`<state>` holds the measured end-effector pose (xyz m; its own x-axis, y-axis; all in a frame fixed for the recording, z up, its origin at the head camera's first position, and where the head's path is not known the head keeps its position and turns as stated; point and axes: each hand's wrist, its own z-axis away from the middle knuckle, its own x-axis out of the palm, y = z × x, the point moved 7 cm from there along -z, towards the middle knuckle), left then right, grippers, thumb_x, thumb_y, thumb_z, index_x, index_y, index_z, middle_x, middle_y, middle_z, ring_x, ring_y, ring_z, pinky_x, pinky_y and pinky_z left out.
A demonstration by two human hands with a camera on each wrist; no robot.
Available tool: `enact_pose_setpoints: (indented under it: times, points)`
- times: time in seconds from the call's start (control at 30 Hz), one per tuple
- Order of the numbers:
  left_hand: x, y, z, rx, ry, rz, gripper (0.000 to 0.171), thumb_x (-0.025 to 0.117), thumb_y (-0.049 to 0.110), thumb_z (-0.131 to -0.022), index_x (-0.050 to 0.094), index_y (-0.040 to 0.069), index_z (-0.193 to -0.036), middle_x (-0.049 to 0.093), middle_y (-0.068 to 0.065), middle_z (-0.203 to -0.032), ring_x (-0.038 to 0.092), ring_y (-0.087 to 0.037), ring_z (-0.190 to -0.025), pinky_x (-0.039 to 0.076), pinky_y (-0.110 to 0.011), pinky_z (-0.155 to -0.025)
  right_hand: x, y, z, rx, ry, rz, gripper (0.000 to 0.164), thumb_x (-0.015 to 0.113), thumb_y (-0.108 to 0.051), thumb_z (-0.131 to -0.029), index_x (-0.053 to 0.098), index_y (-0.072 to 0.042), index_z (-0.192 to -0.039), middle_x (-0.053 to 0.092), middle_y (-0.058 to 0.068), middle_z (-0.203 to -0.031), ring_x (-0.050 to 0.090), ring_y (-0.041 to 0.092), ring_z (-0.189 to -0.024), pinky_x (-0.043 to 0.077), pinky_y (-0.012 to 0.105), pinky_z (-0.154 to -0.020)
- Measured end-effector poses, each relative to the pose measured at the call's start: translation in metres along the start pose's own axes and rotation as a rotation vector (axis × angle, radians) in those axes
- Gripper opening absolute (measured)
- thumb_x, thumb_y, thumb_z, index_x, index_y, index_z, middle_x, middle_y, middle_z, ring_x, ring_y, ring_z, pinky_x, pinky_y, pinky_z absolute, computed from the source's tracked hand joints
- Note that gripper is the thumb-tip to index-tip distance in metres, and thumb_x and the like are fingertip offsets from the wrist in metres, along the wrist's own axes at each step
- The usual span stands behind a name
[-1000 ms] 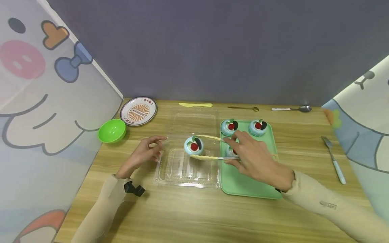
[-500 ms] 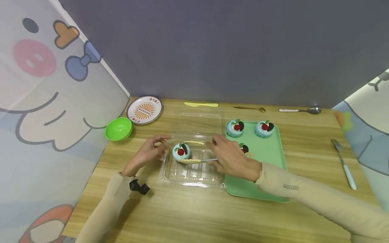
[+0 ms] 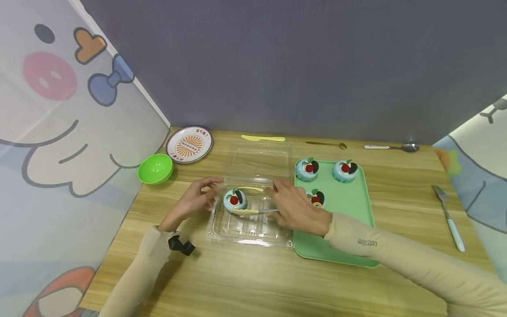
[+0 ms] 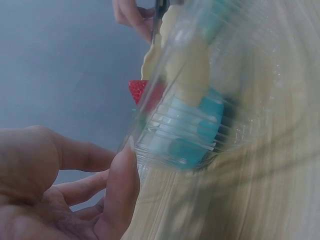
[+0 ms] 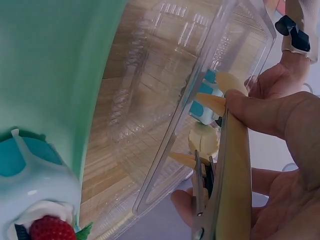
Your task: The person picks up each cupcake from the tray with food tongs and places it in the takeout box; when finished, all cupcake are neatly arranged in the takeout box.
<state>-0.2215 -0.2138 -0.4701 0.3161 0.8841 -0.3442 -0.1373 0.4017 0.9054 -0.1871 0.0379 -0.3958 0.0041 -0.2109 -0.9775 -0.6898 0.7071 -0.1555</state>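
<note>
My right hand (image 3: 295,204) grips a pair of tongs (image 5: 235,175) with cream, wavy-edged tips. Those tips (image 3: 244,212) lie on either side of a light-blue toy cupcake (image 3: 234,200), topped with a red berry, dark cookie and green leaf. It is at the left side of the clear plastic box (image 3: 249,240), inside its wall. My left hand (image 3: 194,200) pinches the box's left rim between thumb and finger; the left wrist view shows the cupcake (image 4: 187,132) through the clear wall. Beside the box, a green tray (image 3: 336,246) bears three similar cupcakes (image 3: 344,171).
The box's clear lid (image 3: 261,158) lies folded back. Behind and left are a patterned plate (image 3: 189,144) and a green bowl (image 3: 155,169). Along the back lie a yellow knife (image 3: 263,138), a small gold spoon (image 3: 326,144) and a spoon (image 3: 391,147). A fork (image 3: 449,218) lies right.
My right hand has carried the cupcake leftward in the tongs, to the box's left side. It has shifted only slightly in the last half second. My left hand stays at the rim.
</note>
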Motion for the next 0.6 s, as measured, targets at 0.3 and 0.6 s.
enact_pose_setpoints:
  times: [0.3, 0.6]
  points:
    - [0.0000, 0.0023, 0.0006, 0.009, 0.010, -0.006, 0.037, 0.054, 0.009, -0.099, 0.054, 0.007, -0.137, 0.054, -0.025, -0.109, 0.059, -0.017, -0.066, 0.060, -0.029, -0.053, 0.0032, 0.0043, 0.0002, 0.018, -0.028, -0.009, 0.060, 0.087, -0.038, -0.072, 0.066, -0.011, -0.121, 0.057, 0.008, -0.098, 0.054, 0.020, -0.084, 0.033, 0.015, -0.037]
    - [0.0009, 0.0044, 0.0033, 0.017, 0.009, 0.016, 0.039, 0.054, 0.007, -0.099, 0.052, 0.004, -0.138, 0.053, -0.025, -0.109, 0.059, -0.013, -0.064, 0.058, -0.026, -0.050, 0.0041, 0.0040, 0.0021, 0.007, -0.017, 0.003, 0.060, 0.086, -0.040, -0.073, 0.065, -0.011, -0.122, 0.056, 0.007, -0.098, 0.053, 0.019, -0.083, 0.032, 0.014, -0.036]
